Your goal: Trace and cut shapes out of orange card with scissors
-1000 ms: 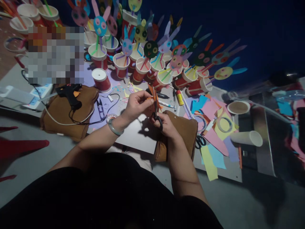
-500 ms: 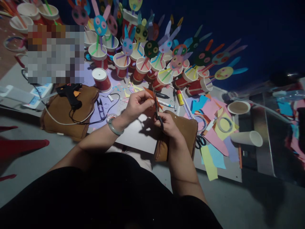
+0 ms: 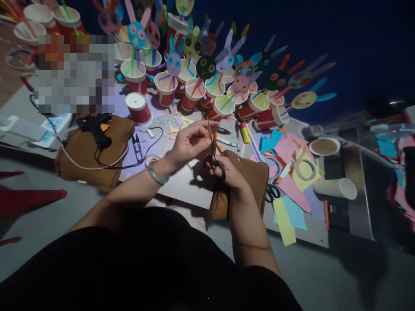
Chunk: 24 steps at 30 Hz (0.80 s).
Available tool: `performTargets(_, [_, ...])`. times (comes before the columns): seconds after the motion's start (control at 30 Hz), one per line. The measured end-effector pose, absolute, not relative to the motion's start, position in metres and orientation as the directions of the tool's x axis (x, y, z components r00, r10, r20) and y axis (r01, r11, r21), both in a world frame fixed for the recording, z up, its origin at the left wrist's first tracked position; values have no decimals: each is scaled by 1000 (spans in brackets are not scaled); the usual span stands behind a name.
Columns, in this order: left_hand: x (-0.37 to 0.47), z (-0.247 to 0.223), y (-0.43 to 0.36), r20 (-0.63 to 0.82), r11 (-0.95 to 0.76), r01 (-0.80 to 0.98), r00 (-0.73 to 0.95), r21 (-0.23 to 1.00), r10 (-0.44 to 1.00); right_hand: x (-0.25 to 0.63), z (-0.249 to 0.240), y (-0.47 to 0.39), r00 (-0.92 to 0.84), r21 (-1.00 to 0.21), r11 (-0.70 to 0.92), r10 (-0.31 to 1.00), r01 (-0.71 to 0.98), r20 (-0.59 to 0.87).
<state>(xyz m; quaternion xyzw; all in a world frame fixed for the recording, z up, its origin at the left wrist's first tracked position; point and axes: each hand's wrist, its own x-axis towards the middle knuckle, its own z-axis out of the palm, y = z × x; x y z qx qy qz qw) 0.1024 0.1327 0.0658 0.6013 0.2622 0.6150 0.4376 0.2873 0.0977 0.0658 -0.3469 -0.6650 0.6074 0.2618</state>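
Between the thumb and fingers of my left hand [image 3: 191,142] is a piece of orange paper [image 3: 210,139], mostly hidden behind the fingers. My right hand [image 3: 228,170] is closed round the black handles of a pair of scissors [image 3: 214,149]. The blades point away from me, slightly parted, right beside the paper and my left fingertips. Below both hands lies a white sheet [image 3: 184,185], with their shadows on it.
Red and white paper cups [image 3: 165,88] with paper rabbit faces stand along the back. A glue gun [image 3: 95,129] rests on a brown cushion [image 3: 90,166] at left. Coloured paper scraps [image 3: 293,216], a tape roll [image 3: 306,169] and a glue stick [image 3: 244,133] lie at right.
The scissors have turned and their blades have parted. My left fingers have shifted and spread somewhat, and less of the orange paper shows.
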Motion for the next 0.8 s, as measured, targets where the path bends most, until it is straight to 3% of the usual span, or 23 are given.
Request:
performTargets(0.23, [105,71,127,393,-297,-399,184,868,901,292,58,96,-686,-990,-13,720,140,-106])
performTargets(0.8, [106,74,128,271,-191,-397,154,898,950,282,68,96,-529,-952,72,842,299,-103])
